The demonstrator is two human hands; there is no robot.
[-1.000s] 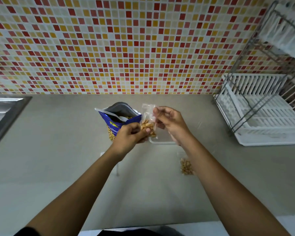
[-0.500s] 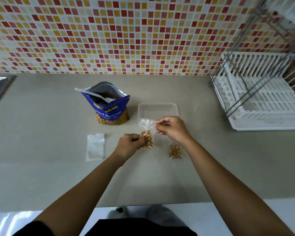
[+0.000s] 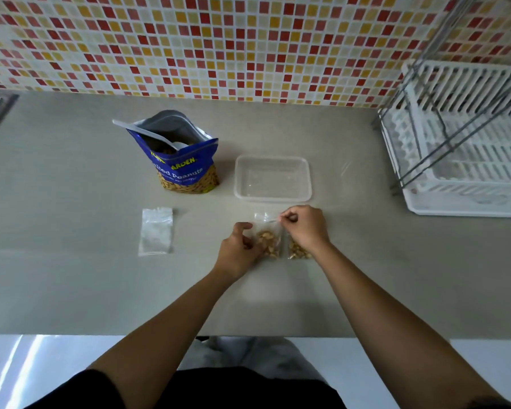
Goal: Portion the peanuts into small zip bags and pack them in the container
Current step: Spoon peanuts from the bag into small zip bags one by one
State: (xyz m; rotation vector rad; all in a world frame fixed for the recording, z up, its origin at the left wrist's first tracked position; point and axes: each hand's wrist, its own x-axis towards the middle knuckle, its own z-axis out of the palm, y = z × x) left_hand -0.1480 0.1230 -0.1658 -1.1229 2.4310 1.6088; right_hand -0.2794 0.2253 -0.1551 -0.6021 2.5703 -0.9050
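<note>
Wall tiles (image 3: 219, 39): mosaic of small squares in red, orange, yellow and cream, pale grout.
Counter (image 3: 71, 290): plain grey-beige.
Peanut bag (image 3: 186, 166): blue, yellow and white lettering, silver lining.
Peanuts (image 3: 189, 185): tan.
Spoon (image 3: 148, 134): white.
Container (image 3: 273, 199): clear, colourless.
Filled zip bag (image 3: 267, 240): clear, tan contents.
Empty zip bag (image 3: 156, 231): clear, whitish sheen.
Dish rack (image 3: 469, 160): white, grey metal frame.
Clothing (image 3: 248, 388): black.

The open blue foil peanut pouch (image 3: 180, 160) standing on the tabletop reads "…ARDEN" in yellow, with "…lted Peanuts" in white below; the smaller print underneath is illegible.
</note>
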